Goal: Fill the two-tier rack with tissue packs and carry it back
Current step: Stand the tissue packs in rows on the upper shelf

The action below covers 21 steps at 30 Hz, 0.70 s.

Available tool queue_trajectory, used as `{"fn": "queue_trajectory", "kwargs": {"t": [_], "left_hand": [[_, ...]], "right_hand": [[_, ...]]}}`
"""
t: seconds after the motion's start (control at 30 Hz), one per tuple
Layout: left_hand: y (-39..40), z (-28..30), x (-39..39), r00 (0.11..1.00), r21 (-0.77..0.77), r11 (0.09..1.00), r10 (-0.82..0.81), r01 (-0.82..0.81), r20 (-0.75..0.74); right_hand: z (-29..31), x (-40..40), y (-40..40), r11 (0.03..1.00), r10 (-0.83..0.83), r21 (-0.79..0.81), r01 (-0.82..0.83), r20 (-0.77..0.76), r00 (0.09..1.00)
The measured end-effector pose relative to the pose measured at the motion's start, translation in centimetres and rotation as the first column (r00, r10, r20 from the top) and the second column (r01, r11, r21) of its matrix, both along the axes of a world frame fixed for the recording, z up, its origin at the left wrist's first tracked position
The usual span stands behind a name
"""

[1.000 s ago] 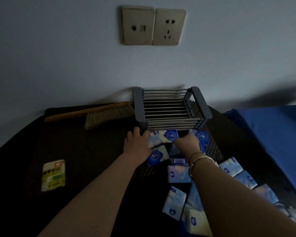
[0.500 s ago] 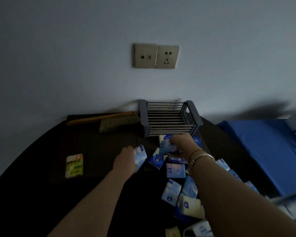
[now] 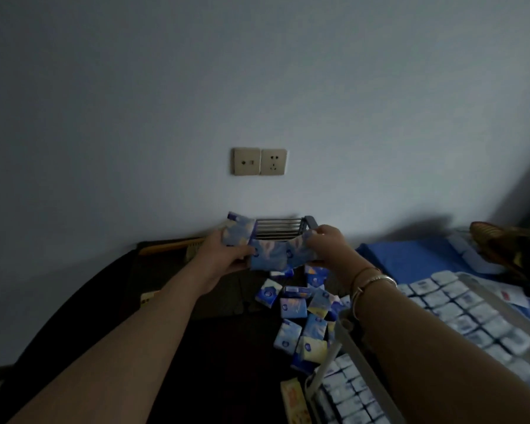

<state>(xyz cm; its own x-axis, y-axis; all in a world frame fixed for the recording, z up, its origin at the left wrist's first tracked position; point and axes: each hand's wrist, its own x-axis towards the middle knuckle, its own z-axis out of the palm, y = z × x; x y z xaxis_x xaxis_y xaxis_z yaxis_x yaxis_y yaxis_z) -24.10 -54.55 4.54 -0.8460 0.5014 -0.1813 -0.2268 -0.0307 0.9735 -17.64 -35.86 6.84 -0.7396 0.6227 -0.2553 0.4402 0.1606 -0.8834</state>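
Both hands hold tissue packs above the dark worktop, in front of a small slatted rack [image 3: 280, 230] at the far edge by the wall. The left hand [image 3: 224, 255] has its grip closed around about two packs [image 3: 238, 232]. The right hand [image 3: 328, 246] pinches about two more [image 3: 276, 255]. The exact number is not clear.

To do this step well, I think the person should square the packs into one bundle before moving them, and keep both grips firm so none slips.

About a dozen loose packs [image 3: 292, 308] lie on the worktop. The two-tier rack [image 3: 343, 328] stands at the near right corner, with many packs already in rows.
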Motion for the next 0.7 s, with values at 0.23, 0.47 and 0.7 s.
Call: {"fn": "queue_trajectory", "kwargs": {"t": [0.23,0.47,0.7], "left_hand": [[3.8,6.4,6.1,0.997,0.161,0.986,0.052,-0.043,-0.056],[12.1,7.9,13.4,0.853,-0.187,0.981,-0.048,-0.059,-0.520],[20.6,8.9,22.8,0.645,-0.305,0.935,-0.348,0.182,-0.680]], "right_hand": [[6.6,8.1,1.4,0.918,0.087,-0.350,-0.187,-0.282,0.955],[8.9,16.6,7.8,0.955,0.208,-0.132,-0.266,-0.343,0.916],[9.6,24.1,16.5,0.974,0.019,-0.208,-0.090,-0.324,0.946]]}}
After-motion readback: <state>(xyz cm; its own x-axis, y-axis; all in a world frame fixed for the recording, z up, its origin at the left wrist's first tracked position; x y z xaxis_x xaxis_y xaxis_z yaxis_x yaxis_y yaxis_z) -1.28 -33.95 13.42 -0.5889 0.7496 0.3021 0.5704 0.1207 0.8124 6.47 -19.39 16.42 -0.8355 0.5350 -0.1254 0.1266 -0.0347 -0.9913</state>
